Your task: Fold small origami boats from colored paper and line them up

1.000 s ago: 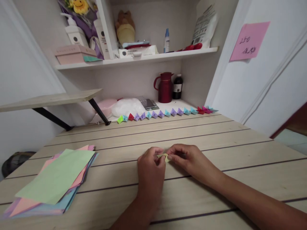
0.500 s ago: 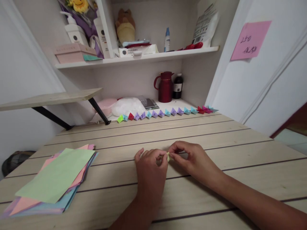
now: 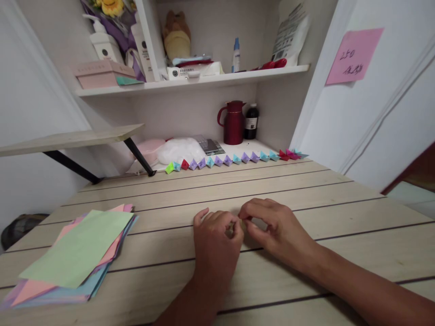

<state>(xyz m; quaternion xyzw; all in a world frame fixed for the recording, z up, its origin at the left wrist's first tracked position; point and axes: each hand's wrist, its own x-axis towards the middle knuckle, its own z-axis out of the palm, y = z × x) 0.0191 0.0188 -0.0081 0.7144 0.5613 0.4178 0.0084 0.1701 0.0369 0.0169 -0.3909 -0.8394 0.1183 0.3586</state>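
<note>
Head view, forward and down.
Close above the table [image 3: 306, 190], facing the shelf [image 3: 204, 81] on the far wall.

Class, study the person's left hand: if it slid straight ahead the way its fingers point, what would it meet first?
Probably bare table, then the row of folded paper pieces at the far edge. The left hand points away, roughly toward them; depth is uncertain.

Counter [image 3: 306, 190] under the fingers [image 3: 238, 226]: pale wood-grain planks, matt, dark grooves between boards. Scrap pinched between the fingers looks like paper, mostly hidden. Sheet stack [image 3: 78, 253] left of the fingers: thin matt paper, pastel. Folded pieces [image 3: 234, 159] in a row beyond the fingers: creased matt paper. Jug [image 3: 234, 123] behind them: glossy dark red, smooth.
</note>
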